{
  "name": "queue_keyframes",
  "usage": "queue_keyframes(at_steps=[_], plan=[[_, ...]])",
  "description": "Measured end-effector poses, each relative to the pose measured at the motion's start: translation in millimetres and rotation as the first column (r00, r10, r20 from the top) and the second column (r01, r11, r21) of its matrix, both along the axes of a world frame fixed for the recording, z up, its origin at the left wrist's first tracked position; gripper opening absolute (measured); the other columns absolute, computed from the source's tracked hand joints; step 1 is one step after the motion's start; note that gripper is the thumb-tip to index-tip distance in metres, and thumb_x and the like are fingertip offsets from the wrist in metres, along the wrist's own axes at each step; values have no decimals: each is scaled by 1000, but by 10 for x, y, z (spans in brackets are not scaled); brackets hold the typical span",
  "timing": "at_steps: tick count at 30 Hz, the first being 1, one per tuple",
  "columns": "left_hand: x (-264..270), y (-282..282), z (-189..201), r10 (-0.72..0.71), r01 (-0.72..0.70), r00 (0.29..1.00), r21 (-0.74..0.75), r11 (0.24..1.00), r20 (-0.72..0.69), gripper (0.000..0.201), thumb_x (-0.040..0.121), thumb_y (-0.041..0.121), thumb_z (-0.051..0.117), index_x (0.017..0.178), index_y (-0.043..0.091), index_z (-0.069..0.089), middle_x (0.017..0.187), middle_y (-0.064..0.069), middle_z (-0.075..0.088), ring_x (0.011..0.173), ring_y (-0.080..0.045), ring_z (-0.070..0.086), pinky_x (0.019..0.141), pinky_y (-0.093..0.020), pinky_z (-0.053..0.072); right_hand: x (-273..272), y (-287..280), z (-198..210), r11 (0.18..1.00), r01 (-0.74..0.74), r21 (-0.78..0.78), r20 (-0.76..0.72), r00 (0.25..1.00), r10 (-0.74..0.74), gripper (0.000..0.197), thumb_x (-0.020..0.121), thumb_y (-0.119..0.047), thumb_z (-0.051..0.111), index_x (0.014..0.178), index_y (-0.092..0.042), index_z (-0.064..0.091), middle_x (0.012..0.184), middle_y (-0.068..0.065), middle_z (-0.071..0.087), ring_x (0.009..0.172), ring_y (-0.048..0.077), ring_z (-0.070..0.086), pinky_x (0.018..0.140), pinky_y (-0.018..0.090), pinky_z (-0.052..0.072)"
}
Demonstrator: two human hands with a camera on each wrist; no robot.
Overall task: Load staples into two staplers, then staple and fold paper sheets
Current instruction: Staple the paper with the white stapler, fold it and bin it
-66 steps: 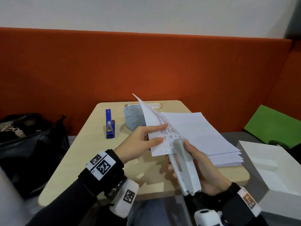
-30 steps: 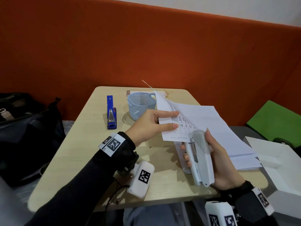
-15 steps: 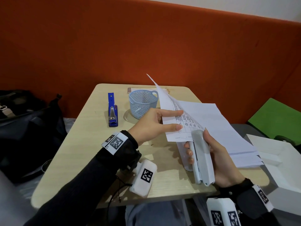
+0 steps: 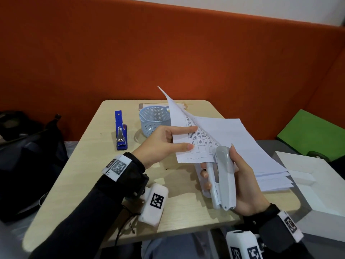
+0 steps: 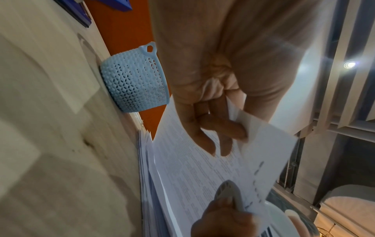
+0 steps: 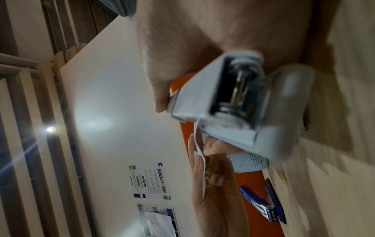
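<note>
Head view: a blue stapler [image 4: 120, 130] is seen lying on the table [image 4: 74, 174], far left. The folded printed sheet [image 4: 188, 139] is pinched by the left hand [image 4: 164, 143], lifted above the paper stack [image 4: 261, 165]. Its near edge is fed rightward into the white stapler [image 4: 223, 176], clasped by the right hand [image 4: 246, 184], long axis pointing away.

Pale wood-grain table with rounded corners [image 4: 89, 165] against orange upholstered bench back [image 4: 168, 53]. White wall [image 4: 261, 6] above. Recessed round ceiling light [image 5: 350, 64] glaring. Vertical pale blinds [image 6: 24, 96] at window.
</note>
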State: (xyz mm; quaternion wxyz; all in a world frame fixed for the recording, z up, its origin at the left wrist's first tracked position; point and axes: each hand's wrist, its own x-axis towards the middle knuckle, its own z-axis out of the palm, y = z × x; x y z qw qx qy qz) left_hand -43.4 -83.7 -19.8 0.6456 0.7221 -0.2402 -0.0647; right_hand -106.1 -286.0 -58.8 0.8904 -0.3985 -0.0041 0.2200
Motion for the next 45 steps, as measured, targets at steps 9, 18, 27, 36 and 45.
queue_keyframes(at_steps=[9, 18, 27, 36, 45], plan=[[-3, 13, -3, -4, 4, 1000, -21, 1000, -17, 48, 83, -1, 70, 128, 14, 63, 116, 14, 69, 109, 2, 64, 88, -11, 49, 16, -14, -38, 999, -13, -33, 14, 1000, 13, 67, 66, -63, 73, 107, -10, 73, 87, 9, 62, 69, 21, 58, 58, 31, 51], [-22, 15, 10, -5, 4, 1000, -29, 1000, -17, 48, 83, -2, 70, 129, 11, 62, 118, 12, 68, 108, 3, 64, 84, -9, 49, 31, -27, -53, 999, -33, -29, 10, 999, 33, 72, 61, -62, 79, 110, -9, 70, 89, 10, 61, 70, 21, 57, 61, 32, 51], [-42, -3, 30, -7, 7, 1000, -17, 1000, -19, 47, 82, -3, 70, 126, 13, 63, 105, 21, 70, 105, 6, 65, 82, -8, 49, 20, -25, -39, 999, -42, 24, 8, 999, 42, 57, 65, -54, 80, 101, -10, 75, 81, 7, 61, 68, 17, 58, 61, 27, 49], [-22, -6, -5, -34, 33, 999, -41, 999, -38, 51, 82, -4, 69, 126, 20, 61, 119, 12, 69, 113, -4, 64, 99, -21, 48, -17, 18, 12, 998, 41, 54, -12, 999, -40, 53, 74, -54, 70, 106, -12, 75, 85, 8, 66, 68, 17, 61, 56, 28, 53], [-10, 14, -7, -40, 39, 998, -26, 999, -39, 51, 83, -4, 69, 129, 17, 61, 123, 8, 67, 118, -5, 61, 104, -24, 45, 3, -7, -38, 997, -13, 76, 42, 999, 9, 71, 74, -62, 68, 124, -12, 64, 92, 12, 57, 75, 20, 56, 56, 31, 51]])
